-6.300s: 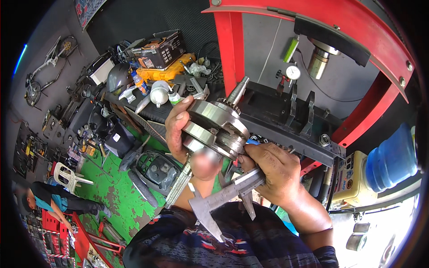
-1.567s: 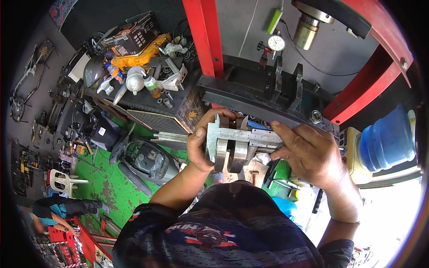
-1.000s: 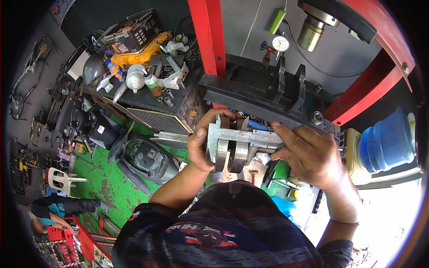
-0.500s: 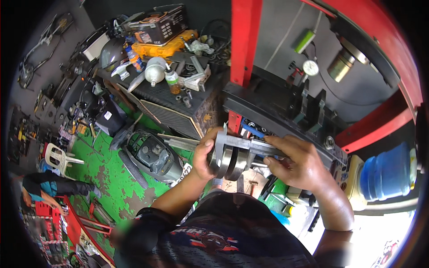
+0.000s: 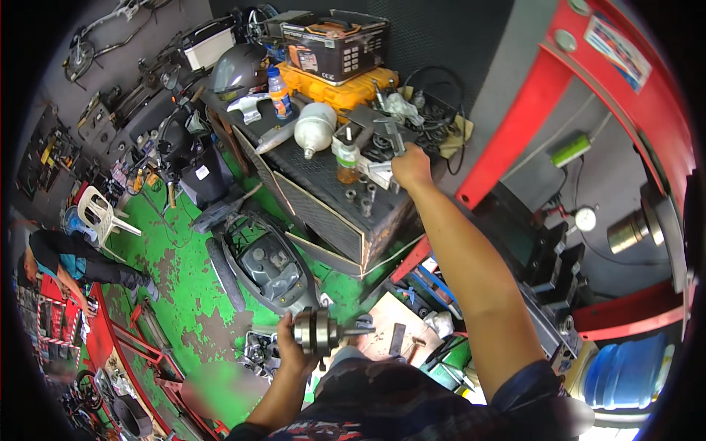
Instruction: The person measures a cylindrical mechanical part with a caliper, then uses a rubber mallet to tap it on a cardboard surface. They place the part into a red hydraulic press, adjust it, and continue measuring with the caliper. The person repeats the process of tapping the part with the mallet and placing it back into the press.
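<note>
My left hand (image 5: 291, 348), low in the view near my body, is closed around a metal crankshaft (image 5: 315, 331) with round polished webs. Its thin shaft end points to the right. Stretched far forward over the black workbench (image 5: 298, 170), my right hand (image 5: 412, 167) grips a vernier caliper (image 5: 397, 140), whose jaws point away from me. Beneath and beside the caliper is a white box (image 5: 379, 175) with metal parts around it. A dropper bottle (image 5: 348, 160) of amber liquid stands left of that hand.
A yellow case (image 5: 323, 87), a black carton (image 5: 338, 51), a helmet (image 5: 239, 72) and a grey-white canister (image 5: 316, 128) crowd the bench. A red press frame (image 5: 515, 132) rises at right. A scooter (image 5: 268, 257) stands on the green floor; another person (image 5: 62, 257) bends at far left.
My right hand has taken the caliper off the crankshaft and reached forward to the bench. The left hand has lowered the crankshaft toward my body. The view has swung right.
</note>
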Action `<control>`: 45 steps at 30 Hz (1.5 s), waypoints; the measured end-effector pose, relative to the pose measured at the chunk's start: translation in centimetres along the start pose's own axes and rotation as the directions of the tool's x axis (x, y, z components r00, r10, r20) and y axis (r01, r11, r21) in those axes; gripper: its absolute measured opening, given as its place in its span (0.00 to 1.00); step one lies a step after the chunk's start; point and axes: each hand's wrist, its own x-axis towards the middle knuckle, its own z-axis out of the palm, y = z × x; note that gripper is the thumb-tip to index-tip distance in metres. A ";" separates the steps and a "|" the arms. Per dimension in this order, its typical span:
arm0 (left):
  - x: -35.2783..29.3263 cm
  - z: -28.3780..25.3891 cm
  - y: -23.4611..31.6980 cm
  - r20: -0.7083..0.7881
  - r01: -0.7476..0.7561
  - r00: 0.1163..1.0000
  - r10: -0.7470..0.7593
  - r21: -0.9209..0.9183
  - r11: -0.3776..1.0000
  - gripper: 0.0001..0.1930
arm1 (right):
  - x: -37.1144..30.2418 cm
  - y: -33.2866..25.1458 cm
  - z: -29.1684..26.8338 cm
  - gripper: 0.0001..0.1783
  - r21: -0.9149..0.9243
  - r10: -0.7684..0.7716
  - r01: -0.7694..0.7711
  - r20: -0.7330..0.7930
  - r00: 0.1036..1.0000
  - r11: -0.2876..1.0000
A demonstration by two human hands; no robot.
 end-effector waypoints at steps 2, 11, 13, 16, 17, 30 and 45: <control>-0.5 -1.9 0.5 -0.032 -0.006 0.999 0.004 -0.042 0.999 0.35 | 3.8 1.0 3.0 0.22 -0.022 0.014 -0.014 -0.001 1.000 1.000; 1.6 -4.7 2.5 -0.086 -0.079 0.993 0.077 -0.017 0.997 0.32 | 8.0 2.9 9.1 0.18 -0.166 -0.157 0.151 -0.025 0.987 0.975; 2.4 -4.9 2.2 -0.119 -0.054 0.992 0.045 -0.073 0.996 0.32 | 7.3 2.7 10.0 0.16 -0.207 -0.160 0.144 -0.063 0.985 0.968; 2.7 -4.3 2.1 -0.033 0.012 0.999 -0.014 -0.076 0.997 0.33 | 6.7 3.0 9.5 0.16 -0.149 -0.200 0.186 -0.082 0.976 0.971; 2.6 -3.8 2.2 0.016 0.040 0.999 -0.039 -0.058 0.998 0.34 | 6.4 3.2 9.2 0.16 -0.122 -0.222 0.209 -0.104 0.969 0.970; 5.4 0.8 0.9 0.112 0.173 0.975 -0.194 0.169 0.970 0.35 | -17.4 -2.1 -7.6 0.14 0.296 -0.471 0.587 -0.380 0.796 0.754; 9.2 0.2 -8.1 0.290 0.347 0.828 -0.480 0.407 0.845 0.32 | -53.6 19.6 -10.3 0.14 0.066 0.562 -0.576 0.156 0.812 0.815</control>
